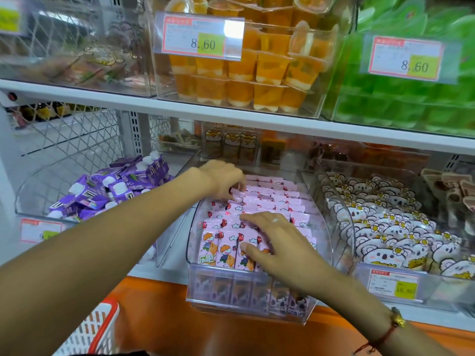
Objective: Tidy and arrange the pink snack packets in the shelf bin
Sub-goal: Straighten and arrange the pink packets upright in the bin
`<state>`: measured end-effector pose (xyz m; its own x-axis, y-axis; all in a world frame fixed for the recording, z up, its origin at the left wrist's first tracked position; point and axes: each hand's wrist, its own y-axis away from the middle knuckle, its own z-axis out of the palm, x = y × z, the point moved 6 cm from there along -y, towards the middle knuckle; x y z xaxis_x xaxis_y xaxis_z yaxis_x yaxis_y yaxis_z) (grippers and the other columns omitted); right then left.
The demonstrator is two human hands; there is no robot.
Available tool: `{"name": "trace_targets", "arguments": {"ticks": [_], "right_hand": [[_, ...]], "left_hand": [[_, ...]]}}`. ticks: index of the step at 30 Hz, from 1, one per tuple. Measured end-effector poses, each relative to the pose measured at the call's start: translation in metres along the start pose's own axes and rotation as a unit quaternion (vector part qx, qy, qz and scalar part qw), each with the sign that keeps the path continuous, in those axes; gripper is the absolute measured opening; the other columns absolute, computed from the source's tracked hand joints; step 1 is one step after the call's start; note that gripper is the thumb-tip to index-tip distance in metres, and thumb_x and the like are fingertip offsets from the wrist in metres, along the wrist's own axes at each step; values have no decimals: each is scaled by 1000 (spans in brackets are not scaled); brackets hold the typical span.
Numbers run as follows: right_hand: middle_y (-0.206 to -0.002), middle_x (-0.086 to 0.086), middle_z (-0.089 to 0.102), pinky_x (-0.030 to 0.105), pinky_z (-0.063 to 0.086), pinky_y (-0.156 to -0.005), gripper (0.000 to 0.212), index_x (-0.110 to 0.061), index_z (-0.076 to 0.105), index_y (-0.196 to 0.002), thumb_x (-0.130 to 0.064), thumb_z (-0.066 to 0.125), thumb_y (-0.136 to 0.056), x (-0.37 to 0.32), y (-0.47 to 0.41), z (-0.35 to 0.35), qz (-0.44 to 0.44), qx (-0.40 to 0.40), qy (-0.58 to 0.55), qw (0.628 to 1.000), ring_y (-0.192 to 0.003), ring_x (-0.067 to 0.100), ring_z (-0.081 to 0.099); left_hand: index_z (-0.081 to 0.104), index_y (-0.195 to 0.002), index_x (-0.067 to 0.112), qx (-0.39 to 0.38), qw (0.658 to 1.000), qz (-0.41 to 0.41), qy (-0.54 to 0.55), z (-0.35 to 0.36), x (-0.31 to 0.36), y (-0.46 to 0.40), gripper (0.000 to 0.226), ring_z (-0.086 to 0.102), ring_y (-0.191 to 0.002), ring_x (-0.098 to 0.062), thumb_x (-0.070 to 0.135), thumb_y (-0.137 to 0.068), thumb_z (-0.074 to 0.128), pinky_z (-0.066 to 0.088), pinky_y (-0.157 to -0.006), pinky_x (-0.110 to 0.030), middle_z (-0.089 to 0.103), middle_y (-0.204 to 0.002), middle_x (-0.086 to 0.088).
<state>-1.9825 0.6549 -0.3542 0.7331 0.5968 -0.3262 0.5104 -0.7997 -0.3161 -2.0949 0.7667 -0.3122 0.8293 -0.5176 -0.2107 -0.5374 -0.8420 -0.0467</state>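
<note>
Your landmark is the clear plastic bin [326,227] with curved, glossy walls, sitting on the lower shelf. Inside it the pink snack packets [272,201] stand in tight overlapping rows, flat glossy sachets printed with a cartoon child and red balloons. Your left hand [226,179] reaches over the bin's rear left corner, fingers curled down and pinching the top edge of a packet there. Your right hand [277,242] lies over the front rows, fingers spread and fairly straight, tips pressing on the packet tops; a ring shows on one finger. Left of the bin lie purple cartons [113,186] with white caps, heaped loosely. Right of it stand koala-shaped packets [385,235], rounded and white. Above the bin sit stacked orange jelly cups [246,80], translucent and tapered.
</note>
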Motion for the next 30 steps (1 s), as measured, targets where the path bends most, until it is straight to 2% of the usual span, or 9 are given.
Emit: {"name": "trace_targets", "arguments": {"ticks": [3, 6, 9, 12, 17, 21, 24, 27, 30], "right_hand": [[-139, -11, 45, 24, 31, -100, 53, -32, 37, -143, -48, 49, -94, 1, 0, -1, 2, -1, 7, 1000, -125, 6, 35], [-140, -10, 46, 23, 30, -99, 53, -31, 37, -143, -48, 48, -94, 0, -1, -1, 0, -8, 19, 1000, -126, 7, 35], [-138, -9, 48, 21, 30, -95, 50, -29, 40, -141, -46, 47, -95, -1, -2, -6, 3, 11, 15, 1000, -125, 8, 37], [-140, -5, 46, 25, 30, -97, 49, -27, 39, -142, -45, 45, -97, -3, -5, -16, 7, 52, 49, 997, -127, 12, 36], [-156, 0, 27, 32, 21, -115, 56, -25, 31, -148, -53, 32, -98, 4, -9, -2, 47, -48, 103, 992, -141, 17, 24], [-156, 0, 25, 32, 19, -115, 57, -24, 32, -147, -54, 30, -98, 6, -10, -1, 55, -61, 109, 991, -142, 16, 22], [-156, 0, 26, 32, 19, -114, 58, -24, 33, -147, -55, 31, -98, 6, -9, -1, 55, -58, 109, 991, -142, 16, 23], [-155, 0, 29, 33, 23, -114, 58, -24, 36, -145, -55, 33, -97, 7, -9, -3, 55, -52, 100, 992, -141, 17, 26], [-147, -3, 41, 28, 31, -106, 56, -23, 38, -142, -53, 38, -95, 0, -9, -16, 51, 24, 32, 998, -133, 14, 35]], "left_hand": [[59, -126, 26, -31, 999, 19, -15, -3, 2, -2, 31, 57, -108, -18, 26, -95, 58, 35, -70, -27, 63, -123, 4], [59, -125, 26, 10, 1000, 19, 5, -16, 2, 3, 31, 58, -110, -17, 20, -96, 52, 35, -70, -26, 63, -124, 6], [65, -116, 25, 48, 998, 28, 37, -20, 4, 12, 24, 59, -102, -17, 32, -96, 52, 34, -70, -27, 67, -115, 4], [67, -113, 28, 18, 999, 29, 12, -9, 8, 20, 27, 58, -103, -20, 41, -92, 56, 38, -73, -29, 68, -110, 5], [69, -101, 19, 62, 996, -18, 65, -5, 9, 27, 16, 59, -103, -19, 27, -93, 58, 40, -77, -28, 70, -106, 4], [64, -101, 18, 132, 976, -86, 150, -12, 3, 39, 13, 61, -100, -22, 19, -95, 52, 49, -84, -38, 67, -105, -2], [59, -101, 17, 237, 913, -152, 295, -26, -8, 56, 11, 64, -90, -18, 19, -97, 49, 53, -81, -40, 68, -97, -1], [60, -100, 15, 352, 795, -188, 456, -36, -12, 80, 7, 64, -96, -17, 17, -96, 55, 53, -87, -37, 68, -101, -2], [59, -96, 18, 461, 700, -187, 512, -45, -4, 110, 3, 64, -95, -11, 15, -94, 58, 52, -85, -24, 67, -96, 5]]}}
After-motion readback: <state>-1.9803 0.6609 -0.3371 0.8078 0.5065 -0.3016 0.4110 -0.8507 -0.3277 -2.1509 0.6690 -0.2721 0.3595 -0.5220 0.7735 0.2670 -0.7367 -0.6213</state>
